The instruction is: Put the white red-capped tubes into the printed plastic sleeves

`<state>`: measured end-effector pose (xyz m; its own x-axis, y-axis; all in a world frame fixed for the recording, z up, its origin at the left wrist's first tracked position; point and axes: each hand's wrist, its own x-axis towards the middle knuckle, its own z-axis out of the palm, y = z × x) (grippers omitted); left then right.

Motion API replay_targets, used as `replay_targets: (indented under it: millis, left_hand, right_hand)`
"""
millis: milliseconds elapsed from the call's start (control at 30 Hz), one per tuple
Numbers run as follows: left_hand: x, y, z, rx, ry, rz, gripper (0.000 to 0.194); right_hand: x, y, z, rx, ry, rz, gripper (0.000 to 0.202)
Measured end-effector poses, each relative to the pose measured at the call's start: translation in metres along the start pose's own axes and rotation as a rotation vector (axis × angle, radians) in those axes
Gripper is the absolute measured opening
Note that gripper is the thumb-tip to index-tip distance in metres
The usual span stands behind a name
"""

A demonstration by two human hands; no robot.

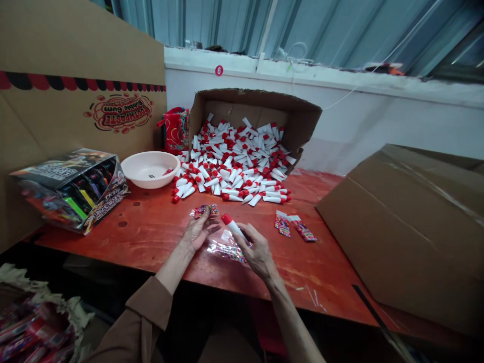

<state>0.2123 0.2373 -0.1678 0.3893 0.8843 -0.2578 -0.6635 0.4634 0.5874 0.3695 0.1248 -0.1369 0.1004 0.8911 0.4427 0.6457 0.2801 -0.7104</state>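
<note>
Over the desk (151, 229), the left hand (196, 232) is pinching a packet (214, 208) and the right hand (259, 253) a tube (236, 230) by its body, leaving the cap (226, 219) free.

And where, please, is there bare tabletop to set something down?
Between the white bowl, display box and left hand; behind two loose sachets, between the red-capped tubes and right carton. Crowded: around the right hand and tubes.
</note>
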Motion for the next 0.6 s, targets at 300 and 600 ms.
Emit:
replay_targets:
  millis: [300,600]
  left_hand:
    - [-0.007,0.003,-0.01,0.083,-0.141,-0.047,0.029]
    - [-0.014,0.014,-0.008,0.233,-0.196,0.0,0.029]
  right_hand:
    - [0.005,0.002,-0.005,-0.013,-0.037,-0.073,0.022]
    - [0.006,0.007,-0.008,-0.093,-0.09,-0.096,0.02]
